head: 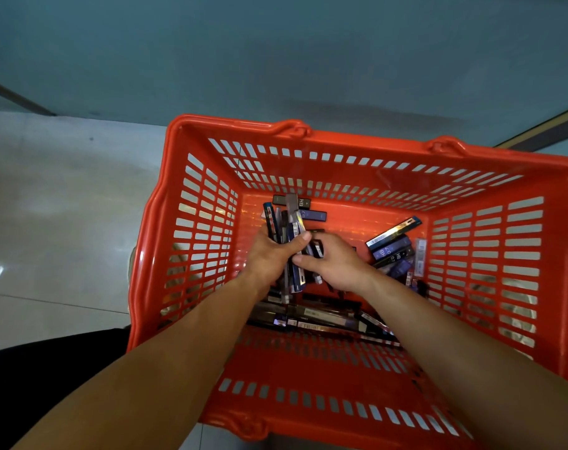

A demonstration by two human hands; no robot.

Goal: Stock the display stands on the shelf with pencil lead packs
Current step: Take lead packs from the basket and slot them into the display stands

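Observation:
A red plastic basket stands on the floor below me, with several dark blue and black pencil lead packs loose on its bottom. Both my arms reach down into it. My left hand grips a bunch of packs that stick up and away from me. My right hand is beside it, its thumb touching the bunch and its fingers curled round a pack. More packs lie under my wrists. No shelf or display stand is in view.
Pale glossy floor tiles spread to the left of the basket. A blue-grey surface rises behind it. Dark clothing shows at the lower left.

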